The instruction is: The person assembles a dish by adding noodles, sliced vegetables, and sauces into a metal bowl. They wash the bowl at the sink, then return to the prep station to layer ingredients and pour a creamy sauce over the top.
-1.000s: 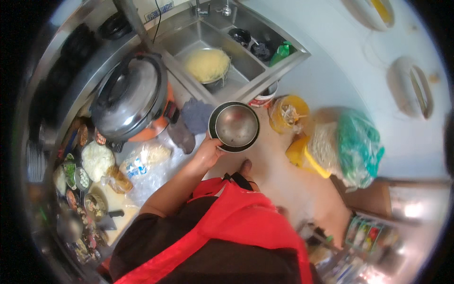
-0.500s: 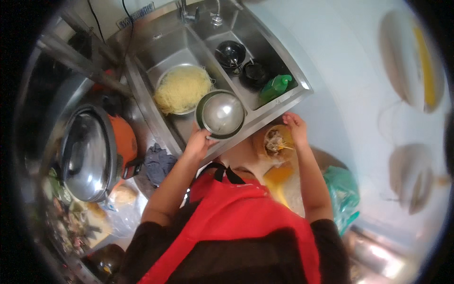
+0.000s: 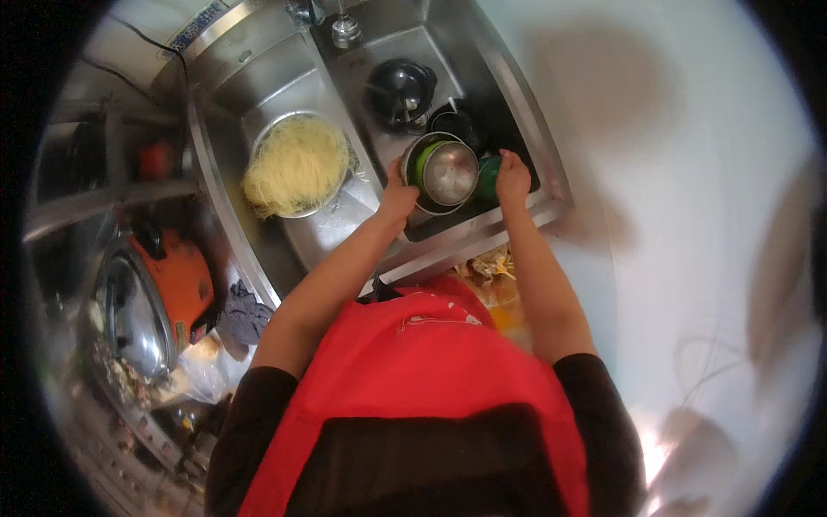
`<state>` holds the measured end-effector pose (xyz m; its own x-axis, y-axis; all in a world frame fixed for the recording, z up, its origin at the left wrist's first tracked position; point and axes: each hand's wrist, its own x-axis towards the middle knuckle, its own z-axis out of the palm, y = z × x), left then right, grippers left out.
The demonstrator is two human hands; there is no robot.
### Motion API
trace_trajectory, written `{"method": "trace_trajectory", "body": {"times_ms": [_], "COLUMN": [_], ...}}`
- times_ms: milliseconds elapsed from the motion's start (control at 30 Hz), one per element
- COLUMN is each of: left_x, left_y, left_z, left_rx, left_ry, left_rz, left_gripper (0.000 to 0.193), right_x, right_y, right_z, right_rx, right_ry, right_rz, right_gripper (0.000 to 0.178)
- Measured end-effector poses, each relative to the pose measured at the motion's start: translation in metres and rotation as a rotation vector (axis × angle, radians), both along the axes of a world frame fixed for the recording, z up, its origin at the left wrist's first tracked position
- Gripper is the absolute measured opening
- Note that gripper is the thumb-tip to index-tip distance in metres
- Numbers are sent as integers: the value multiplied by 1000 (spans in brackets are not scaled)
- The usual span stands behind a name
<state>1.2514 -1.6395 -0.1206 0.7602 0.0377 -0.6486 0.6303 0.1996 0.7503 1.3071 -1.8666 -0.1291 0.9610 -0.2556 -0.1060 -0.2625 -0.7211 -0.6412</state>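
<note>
Head view: two hands (image 3: pixel 399 202) (image 3: pixel 515 180); two nested bowls (image 3: pixel 450 173); one green bottle (image 3: pixel 488 178)

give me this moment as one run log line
left hand: holding nested bowls at right basin | right hand: at green bottle, grip unclear | left basin: noodle-like strands

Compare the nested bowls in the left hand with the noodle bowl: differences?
Size: the nested bowls look narrower than the noodle bowl.
Support: the left hand holds the nested bowls; the noodle bowl sits in the left basin.
Contents: noodles heap the noodle bowl; none show in the nested bowls.
Shared: round outlines.
</note>
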Motion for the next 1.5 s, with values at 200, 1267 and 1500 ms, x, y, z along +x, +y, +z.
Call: {"method": "trace_trajectory", "body": {"times_ms": [200,1267,1500], "left_x": [26,177,146], "left_y": [-28,46,67], "left_z": [-26,-55,31], "left_rx": [22,150,-431], "left_ry": [104,-85,61], "left_rz": [18,587,541], "left_gripper": [76,70,61], "right_x": [3,203,211], "right_y": [-14,94,129], "right_z": [-49,5,16], "right_rx": [-33,20,235], "right_ry": [-66,-12,226], "right_rz": [89,592,776], "right_gripper": [34,20,23]}}
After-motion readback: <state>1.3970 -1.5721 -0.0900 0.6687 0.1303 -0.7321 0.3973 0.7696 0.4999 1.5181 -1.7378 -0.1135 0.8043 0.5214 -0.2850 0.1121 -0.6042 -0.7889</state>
